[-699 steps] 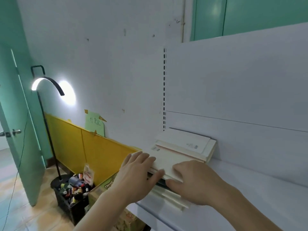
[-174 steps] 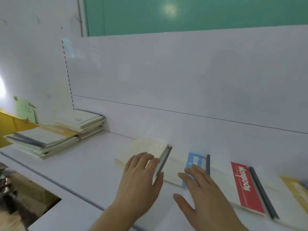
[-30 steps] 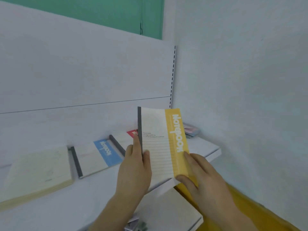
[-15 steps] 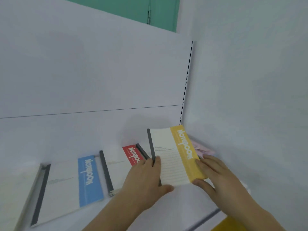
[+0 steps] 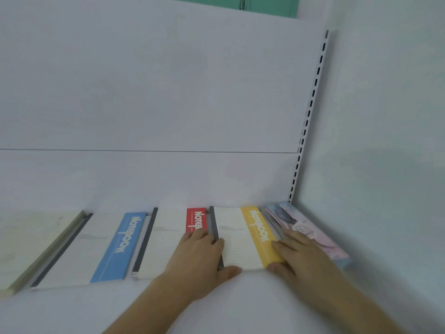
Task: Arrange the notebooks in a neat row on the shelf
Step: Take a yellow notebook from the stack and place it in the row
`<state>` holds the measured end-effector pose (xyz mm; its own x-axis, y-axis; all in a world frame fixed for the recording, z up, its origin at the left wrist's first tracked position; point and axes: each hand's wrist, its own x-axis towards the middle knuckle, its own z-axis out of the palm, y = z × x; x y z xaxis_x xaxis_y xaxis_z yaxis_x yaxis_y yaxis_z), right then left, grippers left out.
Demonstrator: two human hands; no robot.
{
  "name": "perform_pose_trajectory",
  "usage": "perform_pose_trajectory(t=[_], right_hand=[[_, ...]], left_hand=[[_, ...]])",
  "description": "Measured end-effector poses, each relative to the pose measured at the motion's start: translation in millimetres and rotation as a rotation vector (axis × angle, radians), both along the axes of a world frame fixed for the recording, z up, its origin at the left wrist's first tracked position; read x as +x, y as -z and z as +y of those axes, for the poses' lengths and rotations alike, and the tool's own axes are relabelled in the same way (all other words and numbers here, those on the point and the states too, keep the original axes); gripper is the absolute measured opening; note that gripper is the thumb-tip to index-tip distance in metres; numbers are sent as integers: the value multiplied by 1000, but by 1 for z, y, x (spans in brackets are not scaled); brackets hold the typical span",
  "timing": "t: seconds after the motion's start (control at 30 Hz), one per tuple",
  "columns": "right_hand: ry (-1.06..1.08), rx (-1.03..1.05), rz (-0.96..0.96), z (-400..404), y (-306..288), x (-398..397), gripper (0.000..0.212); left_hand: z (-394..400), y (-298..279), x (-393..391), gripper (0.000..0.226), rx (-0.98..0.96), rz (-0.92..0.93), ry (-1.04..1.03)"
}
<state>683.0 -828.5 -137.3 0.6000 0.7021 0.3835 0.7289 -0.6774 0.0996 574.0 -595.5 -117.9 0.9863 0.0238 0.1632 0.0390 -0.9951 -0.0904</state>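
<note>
Yellow-striped notebook [image 5: 243,239] lies flat on the white shelf [image 5: 216,307], rightmost but one in a row beside red [image 5: 172,239] and blue [image 5: 96,249] ones. Left hand [image 5: 199,259] and right hand [image 5: 301,259] press its edges, each grip flat, fingers straight, clasping nothing.

Head view, close, down onto shelf [image 5: 216,309]

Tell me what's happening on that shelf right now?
A person is laying notebooks flat in a row on the white shelf. Both hands frame the yellow-striped notebook: the left hand at its dark spine, the right hand at its yellow edge. It lies between the red-striped notebook and the pastel notebooks.
</note>
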Motion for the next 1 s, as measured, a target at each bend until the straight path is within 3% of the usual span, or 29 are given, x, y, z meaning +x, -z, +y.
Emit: perform_pose_trajectory(t=[0.17, 0.33, 0.6, 0.77, 1.0], right_hand=[[-8, -29, 48, -4, -4, 4, 62], [26, -99, 212, 1, -12, 6, 99], [34, -174, 270, 7, -19, 11, 79], [25, -173, 256, 6, -18, 10, 95], [-9, -84, 188, 4, -22, 3, 81]], left_hand=[[-1, 3, 5, 74, -14, 11, -13], [1, -1, 12, 71, -85, 69, -20], [-4, -7, 14, 64, -204, 113, -77], [-7, -6, 10, 70, -194, 58, -68], [-13, -6, 3, 79, -187, -53, -75]])
